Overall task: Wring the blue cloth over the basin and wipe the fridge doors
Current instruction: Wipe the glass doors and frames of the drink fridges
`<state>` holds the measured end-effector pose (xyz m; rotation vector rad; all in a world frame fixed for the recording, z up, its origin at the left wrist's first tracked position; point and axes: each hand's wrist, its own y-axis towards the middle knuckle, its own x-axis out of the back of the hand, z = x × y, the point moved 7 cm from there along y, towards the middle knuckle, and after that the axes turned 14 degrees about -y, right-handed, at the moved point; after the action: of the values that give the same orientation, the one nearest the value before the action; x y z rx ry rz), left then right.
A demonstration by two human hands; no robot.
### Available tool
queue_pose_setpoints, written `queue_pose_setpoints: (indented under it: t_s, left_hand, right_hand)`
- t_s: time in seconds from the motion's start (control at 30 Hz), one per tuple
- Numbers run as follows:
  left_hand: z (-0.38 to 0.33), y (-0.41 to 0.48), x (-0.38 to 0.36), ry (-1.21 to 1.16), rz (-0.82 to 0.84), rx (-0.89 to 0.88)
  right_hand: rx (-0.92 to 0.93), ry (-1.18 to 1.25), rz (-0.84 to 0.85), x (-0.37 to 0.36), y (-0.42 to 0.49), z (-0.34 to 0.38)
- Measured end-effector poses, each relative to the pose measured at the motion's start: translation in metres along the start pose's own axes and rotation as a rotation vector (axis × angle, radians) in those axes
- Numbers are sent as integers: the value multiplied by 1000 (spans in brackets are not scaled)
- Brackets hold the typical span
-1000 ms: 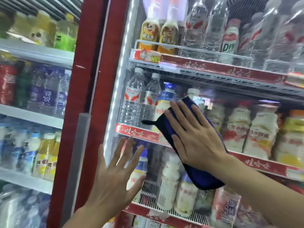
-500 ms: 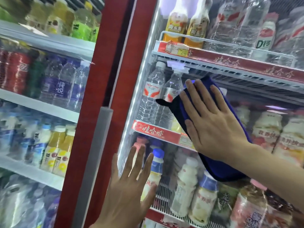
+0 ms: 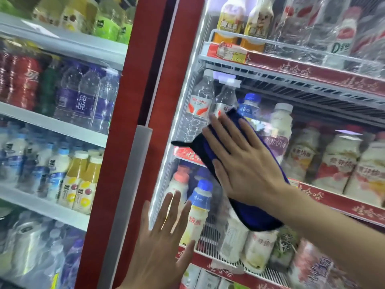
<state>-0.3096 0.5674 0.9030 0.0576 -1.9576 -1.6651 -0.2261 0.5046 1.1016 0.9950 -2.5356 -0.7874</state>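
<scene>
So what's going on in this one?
A person is wiping a drinks fridge's glass door. The right hand presses the blue cloth flat against the glass, fingers spread. The left hand rests flat on the same door lower down, near its left edge.

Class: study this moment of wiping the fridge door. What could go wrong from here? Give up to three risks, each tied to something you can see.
1. The right hand presses the blue cloth with a flat palm rather than gripping it, and much of the cloth hangs below the palm, so it could slip off.
2. The bare left hand appears to lie flat on the glass door, so it may leave prints there.
</scene>
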Motion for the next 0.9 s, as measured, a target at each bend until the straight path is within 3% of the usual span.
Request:
queue_pose_setpoints:
  t_s: [0.27, 0.43, 0.57, 0.8, 0.9]
  left_hand:
    - [-1, -1, 2, 81, -17, 8]
    - [-5, -8, 5, 98, -103, -1]
    - [-3, -20, -3, 92, -118, 0]
    - [1, -43, -11, 37, -61, 24]
    - [-4, -55, -11, 61, -21, 1]
  right_hand:
    - [192, -110, -13, 4, 68, -23]
    - [335, -125, -1, 1, 51, 10]
    - [308, -66, -5, -7, 27, 43]
    - [350, 32, 28, -10, -21, 104]
    - [385, 63, 36, -7, -20, 97]
